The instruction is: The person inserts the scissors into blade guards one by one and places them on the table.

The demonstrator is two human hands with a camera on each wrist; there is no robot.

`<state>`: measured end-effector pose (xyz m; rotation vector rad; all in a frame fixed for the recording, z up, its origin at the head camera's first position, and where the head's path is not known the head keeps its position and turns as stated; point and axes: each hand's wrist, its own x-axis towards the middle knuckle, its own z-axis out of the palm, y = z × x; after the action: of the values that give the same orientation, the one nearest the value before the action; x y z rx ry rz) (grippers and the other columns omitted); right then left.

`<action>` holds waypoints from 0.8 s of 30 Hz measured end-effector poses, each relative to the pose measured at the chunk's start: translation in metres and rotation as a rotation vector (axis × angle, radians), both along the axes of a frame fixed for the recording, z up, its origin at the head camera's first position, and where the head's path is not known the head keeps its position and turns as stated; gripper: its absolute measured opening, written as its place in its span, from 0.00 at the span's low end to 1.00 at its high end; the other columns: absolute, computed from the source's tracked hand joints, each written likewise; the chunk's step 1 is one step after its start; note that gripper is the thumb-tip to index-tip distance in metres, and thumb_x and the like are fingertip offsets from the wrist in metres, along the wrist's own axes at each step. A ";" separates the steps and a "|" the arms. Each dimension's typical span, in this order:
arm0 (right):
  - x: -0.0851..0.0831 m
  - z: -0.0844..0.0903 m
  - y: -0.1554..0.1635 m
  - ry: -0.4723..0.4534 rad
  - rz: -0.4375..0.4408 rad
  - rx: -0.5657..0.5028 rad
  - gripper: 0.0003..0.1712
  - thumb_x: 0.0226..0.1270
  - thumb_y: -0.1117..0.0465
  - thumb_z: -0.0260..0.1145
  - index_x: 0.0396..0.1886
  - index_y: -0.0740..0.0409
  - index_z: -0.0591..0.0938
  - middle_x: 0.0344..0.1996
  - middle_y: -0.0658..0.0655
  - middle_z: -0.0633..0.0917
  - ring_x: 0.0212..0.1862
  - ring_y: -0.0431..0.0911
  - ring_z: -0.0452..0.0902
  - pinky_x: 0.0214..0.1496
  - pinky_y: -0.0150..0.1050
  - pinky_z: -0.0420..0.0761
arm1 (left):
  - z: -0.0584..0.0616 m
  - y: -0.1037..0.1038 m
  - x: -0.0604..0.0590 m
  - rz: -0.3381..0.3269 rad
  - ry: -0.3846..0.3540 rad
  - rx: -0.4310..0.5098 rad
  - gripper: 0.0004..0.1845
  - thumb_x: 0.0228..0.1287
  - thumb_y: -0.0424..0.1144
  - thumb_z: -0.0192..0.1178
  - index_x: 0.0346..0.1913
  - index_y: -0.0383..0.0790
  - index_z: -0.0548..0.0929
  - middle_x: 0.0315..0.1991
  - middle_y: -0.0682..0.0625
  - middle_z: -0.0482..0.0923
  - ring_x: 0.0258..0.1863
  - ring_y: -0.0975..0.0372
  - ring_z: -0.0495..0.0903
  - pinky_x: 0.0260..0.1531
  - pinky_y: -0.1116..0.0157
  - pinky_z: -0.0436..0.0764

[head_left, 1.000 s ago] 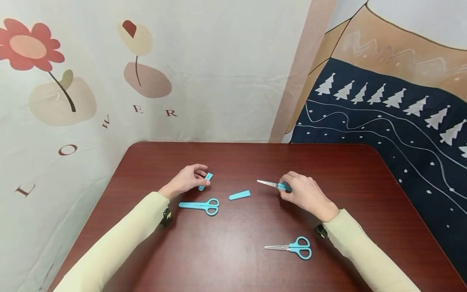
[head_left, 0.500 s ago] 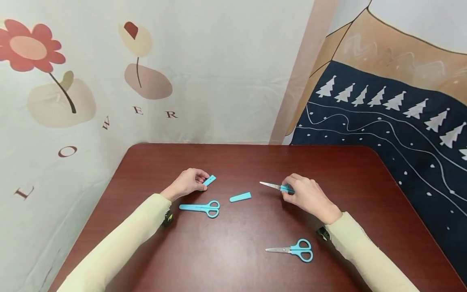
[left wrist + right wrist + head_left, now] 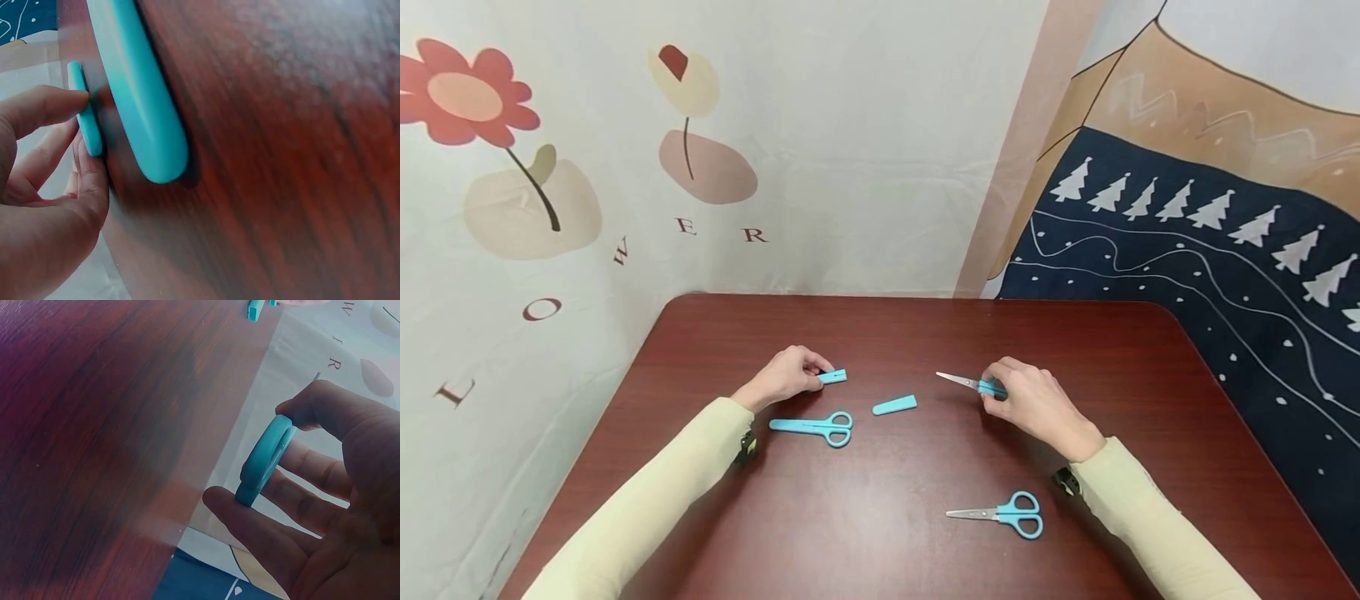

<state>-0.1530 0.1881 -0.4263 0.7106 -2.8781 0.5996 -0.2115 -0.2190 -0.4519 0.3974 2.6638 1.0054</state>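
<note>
Between thumb and fingers, my left hand [image 3: 786, 375] pinches a light-blue scissors cover [image 3: 832, 377], its open end pointing right. The left wrist view shows this cover [image 3: 85, 112] held by its edges. My right hand [image 3: 1037, 404] holds a pair of scissors by the blue handles [image 3: 991, 388], the bare blades [image 3: 957, 379] closed and pointing left toward the cover. In the right wrist view, thumb and fingers grip the blue handle loops [image 3: 265, 459]. Below the left hand lies a covered pair of scissors [image 3: 812, 427], its blade part [image 3: 140, 94] large in the left wrist view.
A second loose cover [image 3: 894, 405] lies on the brown table [image 3: 880, 517] between the hands. Nearer the front right, another uncovered pair of scissors [image 3: 1000, 514] lies with its blades pointing left. Printed curtains [image 3: 865, 167] hang behind the table.
My left hand has turned the cover from slanting to nearly level, its open end swinging toward the right. The right hand and its scissors have barely moved.
</note>
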 end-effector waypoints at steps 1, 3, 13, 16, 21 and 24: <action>0.000 0.000 0.000 -0.001 -0.002 0.000 0.11 0.59 0.62 0.77 0.40 0.56 0.87 0.36 0.51 0.83 0.30 0.40 0.75 0.29 0.36 0.77 | 0.000 0.001 0.000 -0.005 0.014 -0.016 0.12 0.57 0.25 0.66 0.44 0.35 0.90 0.36 0.48 0.82 0.35 0.58 0.75 0.36 0.64 0.75; 0.000 -0.001 0.000 -0.006 -0.005 -0.001 0.11 0.59 0.62 0.78 0.41 0.56 0.87 0.36 0.51 0.83 0.30 0.41 0.75 0.29 0.36 0.78 | -0.001 0.003 0.000 -0.020 0.048 -0.047 0.10 0.58 0.26 0.68 0.43 0.36 0.90 0.38 0.47 0.82 0.37 0.57 0.75 0.38 0.62 0.76; 0.001 -0.003 0.000 -0.016 -0.006 -0.006 0.11 0.59 0.62 0.78 0.41 0.56 0.87 0.36 0.50 0.83 0.30 0.41 0.75 0.30 0.36 0.78 | -0.001 0.007 0.003 -0.009 0.077 -0.088 0.05 0.63 0.33 0.72 0.41 0.40 0.90 0.42 0.47 0.80 0.41 0.56 0.76 0.42 0.58 0.78; 0.001 -0.004 0.000 -0.018 -0.010 -0.011 0.11 0.59 0.62 0.78 0.41 0.56 0.87 0.36 0.51 0.83 0.30 0.41 0.75 0.30 0.36 0.78 | 0.000 0.007 0.004 -0.008 0.063 -0.093 0.04 0.64 0.33 0.72 0.41 0.40 0.90 0.42 0.46 0.81 0.40 0.57 0.77 0.41 0.59 0.78; 0.002 -0.005 0.001 -0.009 -0.016 -0.020 0.11 0.59 0.61 0.78 0.41 0.56 0.87 0.37 0.51 0.84 0.31 0.42 0.76 0.31 0.37 0.80 | 0.002 0.008 0.003 -0.013 0.059 -0.089 0.05 0.65 0.33 0.71 0.42 0.38 0.90 0.39 0.48 0.83 0.37 0.58 0.78 0.39 0.60 0.78; 0.003 -0.005 0.001 -0.005 -0.022 -0.027 0.12 0.58 0.61 0.78 0.41 0.55 0.87 0.37 0.51 0.84 0.31 0.42 0.76 0.31 0.37 0.80 | 0.004 0.007 0.003 -0.013 0.056 -0.067 0.05 0.66 0.33 0.70 0.43 0.38 0.90 0.37 0.50 0.84 0.36 0.59 0.79 0.38 0.61 0.78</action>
<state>-0.1500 0.1894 -0.4311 0.6733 -2.8731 0.6372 -0.2085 -0.2124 -0.4483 0.4346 2.7328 0.9111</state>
